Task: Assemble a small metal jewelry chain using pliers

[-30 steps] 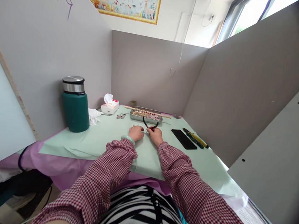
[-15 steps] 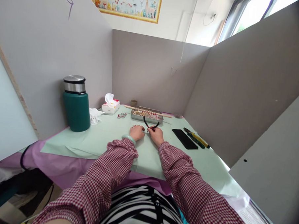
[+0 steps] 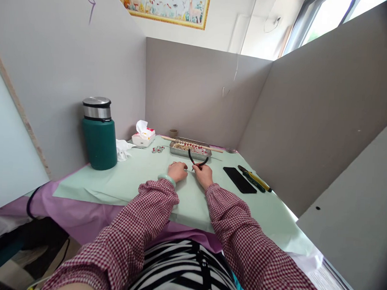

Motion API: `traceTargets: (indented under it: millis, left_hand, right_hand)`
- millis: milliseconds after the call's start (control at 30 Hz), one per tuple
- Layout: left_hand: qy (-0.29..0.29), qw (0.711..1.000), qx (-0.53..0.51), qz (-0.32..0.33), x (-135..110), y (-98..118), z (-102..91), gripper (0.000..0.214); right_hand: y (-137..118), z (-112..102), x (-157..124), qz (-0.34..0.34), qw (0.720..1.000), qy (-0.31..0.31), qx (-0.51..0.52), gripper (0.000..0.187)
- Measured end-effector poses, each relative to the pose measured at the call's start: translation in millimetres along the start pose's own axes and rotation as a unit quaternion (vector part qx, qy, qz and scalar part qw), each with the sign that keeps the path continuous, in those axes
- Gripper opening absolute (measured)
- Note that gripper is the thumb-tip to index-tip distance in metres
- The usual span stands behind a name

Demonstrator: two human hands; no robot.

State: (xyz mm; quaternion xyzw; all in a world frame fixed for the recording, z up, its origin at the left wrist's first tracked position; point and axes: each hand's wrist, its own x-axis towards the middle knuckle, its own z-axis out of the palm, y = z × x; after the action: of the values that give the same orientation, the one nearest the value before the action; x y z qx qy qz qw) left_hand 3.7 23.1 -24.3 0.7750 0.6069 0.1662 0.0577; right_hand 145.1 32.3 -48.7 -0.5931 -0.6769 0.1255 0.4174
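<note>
My right hand (image 3: 204, 176) is closed round a pair of pliers (image 3: 193, 158) with black handles that spread upward and away from me. Their jaws point down toward the table between my hands. Close by on the left, my left hand (image 3: 178, 171) rests low over the table with its fingers curled together; whatever is in its fingertips is too small to make out. Just beyond my hands stands a metal tray (image 3: 177, 152) holding small gold and red pieces. A wooden stick (image 3: 215, 150) hung with red beaded pieces lies across it.
A small group of red-and-silver rings (image 3: 158, 149) lies left of the tray. Farther left are a tissue pack (image 3: 144, 137), a crumpled tissue (image 3: 122, 150) and a green flask (image 3: 99, 143). A black phone (image 3: 240, 180) and yellow-and-green cutters (image 3: 255, 179) lie right. Grey partitions (image 3: 196, 89) surround the table.
My right hand and the pliers have shifted slightly to the right, away from my left hand. The left hand has hardly moved.
</note>
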Motion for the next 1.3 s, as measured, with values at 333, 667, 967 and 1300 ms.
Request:
traceTargets:
  millis: [333, 667, 967, 1300]
  left_hand:
    - [0.006, 1.000, -0.011, 0.000, -0.7, 0.3, -0.4, 0.030]
    - [0.043, 0.997, -0.070, 0.012, 1.1, -1.7, 1.9, 0.029]
    - [0.061, 0.968, -0.205, 0.128, -3.1, 7.5, -2.8, 0.032]
    - [0.068, 0.967, -0.207, 0.136, -3.1, 5.3, 1.9, 0.034]
  right_hand:
    - [1.4, -0.5, -0.1, 0.015, 1.000, 0.010, 0.023, 0.024]
    - [2.5, -1.6, 0.0, 0.000, 0.993, 0.037, 0.110, 0.024]
    - [-0.7, 0.4, -3.0, -0.069, 0.974, 0.002, 0.217, 0.022]
    - [-2.8, -1.0, -5.3, -0.079, 0.961, -0.019, 0.264, 0.022]
